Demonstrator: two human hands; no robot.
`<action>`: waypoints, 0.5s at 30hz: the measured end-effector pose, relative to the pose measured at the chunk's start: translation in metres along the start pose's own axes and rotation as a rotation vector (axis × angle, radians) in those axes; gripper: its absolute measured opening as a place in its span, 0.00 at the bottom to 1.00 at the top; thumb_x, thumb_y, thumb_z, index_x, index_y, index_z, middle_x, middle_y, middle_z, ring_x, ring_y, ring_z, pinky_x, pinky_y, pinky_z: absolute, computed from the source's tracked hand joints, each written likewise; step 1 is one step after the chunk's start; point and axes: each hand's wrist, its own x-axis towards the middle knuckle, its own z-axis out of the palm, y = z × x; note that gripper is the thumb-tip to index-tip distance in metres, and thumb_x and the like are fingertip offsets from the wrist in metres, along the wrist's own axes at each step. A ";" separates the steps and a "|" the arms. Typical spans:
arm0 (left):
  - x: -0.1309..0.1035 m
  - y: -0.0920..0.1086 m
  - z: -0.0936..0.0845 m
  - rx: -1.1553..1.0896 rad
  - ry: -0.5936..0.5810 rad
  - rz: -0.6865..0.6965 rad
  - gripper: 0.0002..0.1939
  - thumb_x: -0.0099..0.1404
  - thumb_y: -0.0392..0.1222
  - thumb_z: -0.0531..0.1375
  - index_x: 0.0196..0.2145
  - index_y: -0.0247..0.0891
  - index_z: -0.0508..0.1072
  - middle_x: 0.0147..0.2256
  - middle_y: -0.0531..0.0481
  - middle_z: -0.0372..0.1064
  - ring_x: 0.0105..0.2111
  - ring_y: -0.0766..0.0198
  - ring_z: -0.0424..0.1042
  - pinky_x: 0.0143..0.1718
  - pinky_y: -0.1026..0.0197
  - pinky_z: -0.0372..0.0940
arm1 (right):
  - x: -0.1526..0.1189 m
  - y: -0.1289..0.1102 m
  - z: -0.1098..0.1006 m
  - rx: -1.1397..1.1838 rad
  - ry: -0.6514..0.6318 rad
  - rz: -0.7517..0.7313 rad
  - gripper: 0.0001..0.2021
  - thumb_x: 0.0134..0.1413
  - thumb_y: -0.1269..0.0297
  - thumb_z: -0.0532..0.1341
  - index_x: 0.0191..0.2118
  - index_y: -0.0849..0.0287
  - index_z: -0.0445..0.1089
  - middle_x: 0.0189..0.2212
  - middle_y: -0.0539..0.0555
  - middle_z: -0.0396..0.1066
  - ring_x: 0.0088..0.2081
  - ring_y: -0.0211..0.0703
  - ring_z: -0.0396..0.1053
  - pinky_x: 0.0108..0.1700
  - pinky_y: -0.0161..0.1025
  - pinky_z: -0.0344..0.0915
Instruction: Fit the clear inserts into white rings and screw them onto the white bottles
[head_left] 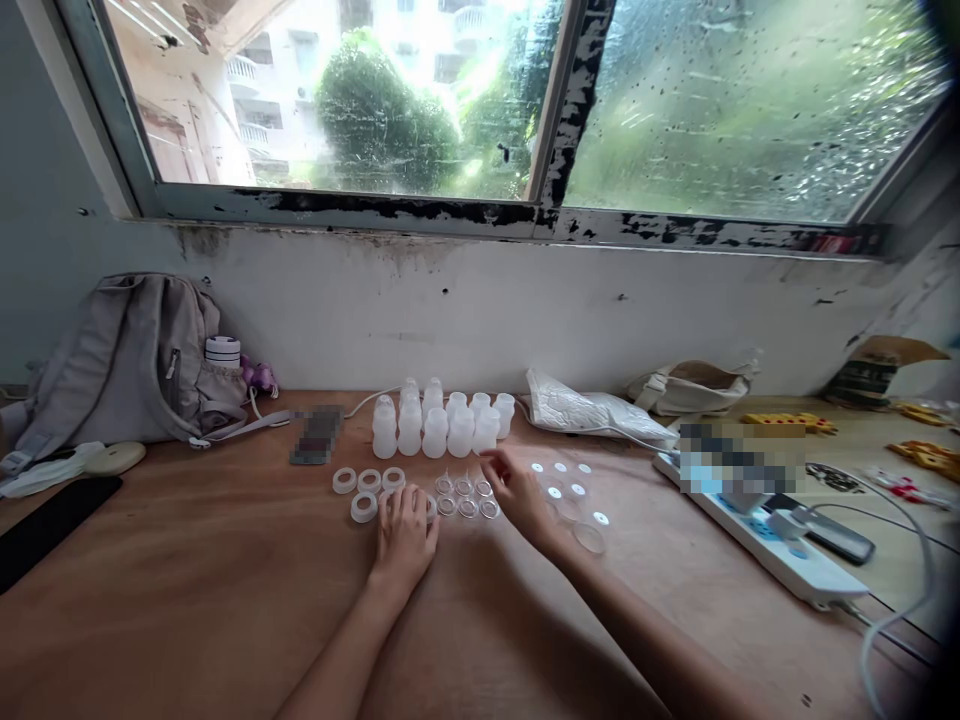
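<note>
My left hand [405,525] lies over the right end of a group of white screw rings [365,507], its fingers extended and partly covering some of them. Farther right, my right hand [510,485] is held with curled fingers just in front of a small translucent bottle [487,428]. Whatever its fingertips hold, if anything, is hidden. Between the hands sit several clear teats [466,507] in two rows. Behind them stand several frosted baby bottles [409,430], some with domed tops. Clear round caps [589,539] and small white discs [601,518] lie beside my right forearm.
A blurred phone [316,436] lies left of the bottles, near a grey backpack [142,360]. At the right are a white power strip [780,550] with cables, a silvery pouch [592,405] and a beige bag [690,388]. A black case [56,525] rests far left.
</note>
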 end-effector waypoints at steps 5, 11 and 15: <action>-0.001 -0.001 0.000 -0.017 0.009 -0.002 0.09 0.57 0.39 0.53 0.37 0.38 0.65 0.38 0.45 0.66 0.42 0.54 0.62 0.48 0.48 0.52 | -0.045 0.029 -0.003 0.011 -0.035 0.106 0.07 0.48 0.62 0.56 0.35 0.55 0.67 0.21 0.50 0.62 0.24 0.42 0.61 0.28 0.38 0.56; -0.001 0.009 -0.006 -0.179 0.095 0.002 0.18 0.59 0.40 0.53 0.48 0.37 0.61 0.42 0.43 0.63 0.43 0.55 0.62 0.45 0.53 0.58 | -0.048 0.037 -0.002 -0.079 -0.109 0.123 0.07 0.48 0.61 0.56 0.34 0.55 0.66 0.30 0.54 0.65 0.29 0.43 0.64 0.31 0.40 0.60; -0.005 0.022 -0.007 -0.354 0.090 0.076 0.19 0.60 0.38 0.52 0.49 0.39 0.60 0.43 0.44 0.62 0.45 0.58 0.63 0.45 0.55 0.61 | -0.050 0.030 -0.007 -0.093 -0.148 0.084 0.06 0.50 0.63 0.54 0.34 0.57 0.63 0.33 0.54 0.66 0.30 0.42 0.66 0.32 0.38 0.63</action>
